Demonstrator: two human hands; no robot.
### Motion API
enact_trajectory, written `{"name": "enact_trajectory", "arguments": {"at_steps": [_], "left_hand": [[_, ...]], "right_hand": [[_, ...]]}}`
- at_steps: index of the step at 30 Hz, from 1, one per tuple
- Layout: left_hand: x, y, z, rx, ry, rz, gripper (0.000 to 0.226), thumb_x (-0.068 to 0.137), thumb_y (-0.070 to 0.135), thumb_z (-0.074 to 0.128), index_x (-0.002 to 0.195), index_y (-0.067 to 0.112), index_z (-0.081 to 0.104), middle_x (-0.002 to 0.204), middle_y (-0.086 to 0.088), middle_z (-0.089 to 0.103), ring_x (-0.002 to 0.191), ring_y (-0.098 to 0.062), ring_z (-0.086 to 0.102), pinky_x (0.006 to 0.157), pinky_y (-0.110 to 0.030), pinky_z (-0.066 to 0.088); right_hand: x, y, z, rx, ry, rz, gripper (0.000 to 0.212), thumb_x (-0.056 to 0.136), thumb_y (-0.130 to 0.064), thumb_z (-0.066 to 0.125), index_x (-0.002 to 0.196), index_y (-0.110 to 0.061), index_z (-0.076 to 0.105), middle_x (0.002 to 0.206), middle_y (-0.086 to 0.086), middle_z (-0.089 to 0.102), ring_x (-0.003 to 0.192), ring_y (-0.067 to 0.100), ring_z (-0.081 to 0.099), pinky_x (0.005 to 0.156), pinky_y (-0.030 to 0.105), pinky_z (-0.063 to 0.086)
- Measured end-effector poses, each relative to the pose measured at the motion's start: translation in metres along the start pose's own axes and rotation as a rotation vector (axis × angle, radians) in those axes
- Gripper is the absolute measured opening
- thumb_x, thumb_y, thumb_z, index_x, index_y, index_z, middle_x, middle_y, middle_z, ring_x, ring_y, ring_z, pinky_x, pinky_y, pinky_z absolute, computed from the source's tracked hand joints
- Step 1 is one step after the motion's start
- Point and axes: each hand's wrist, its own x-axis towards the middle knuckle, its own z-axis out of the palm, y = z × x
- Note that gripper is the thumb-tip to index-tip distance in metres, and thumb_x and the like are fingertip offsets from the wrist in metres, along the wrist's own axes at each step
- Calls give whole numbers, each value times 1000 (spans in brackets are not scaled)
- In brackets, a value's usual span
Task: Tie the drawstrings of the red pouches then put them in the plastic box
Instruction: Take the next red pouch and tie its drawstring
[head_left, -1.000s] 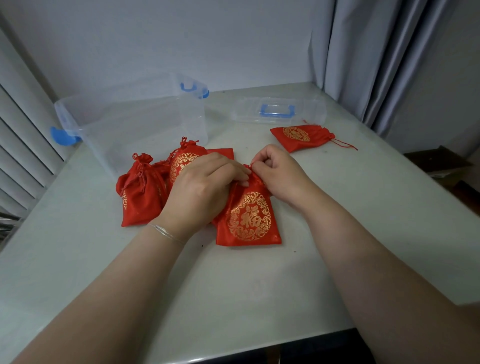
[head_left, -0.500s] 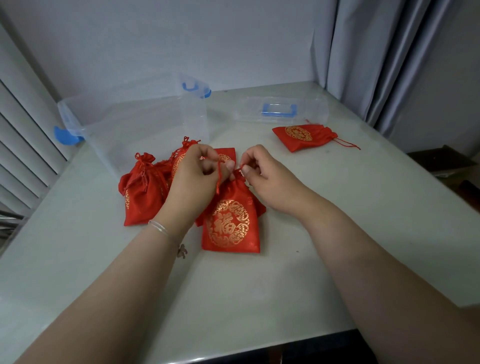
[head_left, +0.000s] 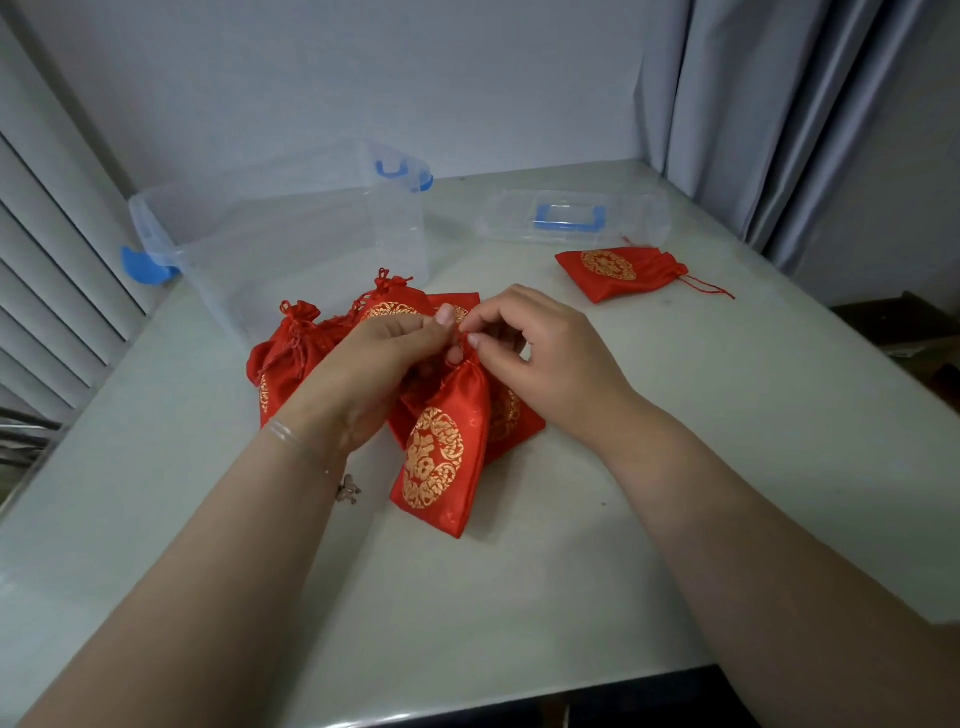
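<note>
**Pale tabletop, both our hands at one pouch's neck**

Pale grey-green, the table (head_left: 597, 571) fills the view, its near edge at the bottom and a white wall and grey curtain (head_left: 753, 104) behind it.

Nearest us, our two forearms reach in. A thin bracelet (head_left: 301, 441) circles the left wrist. Our left hand (head_left: 374, 369) and right hand (head_left: 550, 358) meet at the gathered neck of one red pouch (head_left: 441, 462), fingers curled and pinching the top of it, where its drawstring would be; the cord itself is too small to make out. The pouch hangs from that pinch, gold emblem facing us, its bottom corner resting on the table.

Under and behind it lies a heap of more red pouches (head_left: 291, 353). We can count at least four there: one beneath our right hand, one cinched at the left, one cinched behind it, one flat at the back. The exact number is partly hidden by our hands.

Farther right, well apart, a single pouch (head_left: 618, 270) lies on its side, drawstring trailing.

Beyond the heap stands one clear plastic box (head_left: 291, 228) with blue latches, open. Its one clear lid (head_left: 571, 218), with a blue handle, lies flat to the right.
</note>
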Motion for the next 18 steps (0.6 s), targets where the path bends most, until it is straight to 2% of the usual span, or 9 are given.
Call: {"name": "enact_trajectory", "arguments": {"at_steps": [2,4,6,8,11,13,15,18], "left_hand": [[-1,1,0,-42,-35,14,25,91,25,52,81,4,63,60,3,64,53,-4,56,52,-13,45],[-1,1,-1,-75,-69,3,16,84,13,59,93,3,66,73,-4,70,60,-7,64,57,-16,53],[-2,2,-2,-47,-85,1,28,73,11,67,100,5,69,86,-10,72,72,-12,67,70,-20,56],[-2,4,-1,37,-55,21,28,67,12,72,95,10,71,87,-12,70,79,-16,65,77,-22,55],[-4,6,1,151,20,69,21,71,10,75,91,11,72,86,-16,66,82,-20,59,79,-24,53],[-5,7,2,185,37,82,24,69,14,77,92,10,73,94,-28,64,84,-24,57,89,-37,52],[-7,9,3,209,41,89,25,67,19,77,91,11,74,99,-31,64,82,-25,58,92,-46,49],[-8,9,4,277,47,111,16,71,19,77,87,14,75,91,-24,68,77,-21,61,87,-40,53]], "right_hand": [[-1,1,-1,18,-3,23,8,85,-12,62,92,-14,66,85,-8,65,77,9,60,70,30,50],[-1,1,-2,6,-2,35,9,86,-14,62,93,-16,67,83,-7,66,75,10,61,68,34,50],[-1,0,-1,-37,-15,19,9,86,-16,61,94,-17,66,84,-7,67,76,11,61,68,35,50],[-1,-1,-1,-84,-24,-20,9,86,-16,60,93,-18,66,84,-8,68,77,10,62,68,35,50],[0,0,-2,-139,-30,-60,9,85,-16,60,92,-18,66,85,-9,67,76,7,60,65,33,50],[0,1,-4,-160,-37,-74,9,86,-16,59,92,-18,66,85,-8,67,77,9,60,65,34,49],[1,0,-4,-178,-51,-99,10,87,-17,57,92,-17,66,87,-6,67,80,12,61,66,36,49],[1,1,-3,-162,-86,-113,12,88,-15,55,94,-17,65,90,-4,62,83,13,59,71,34,49]]}}
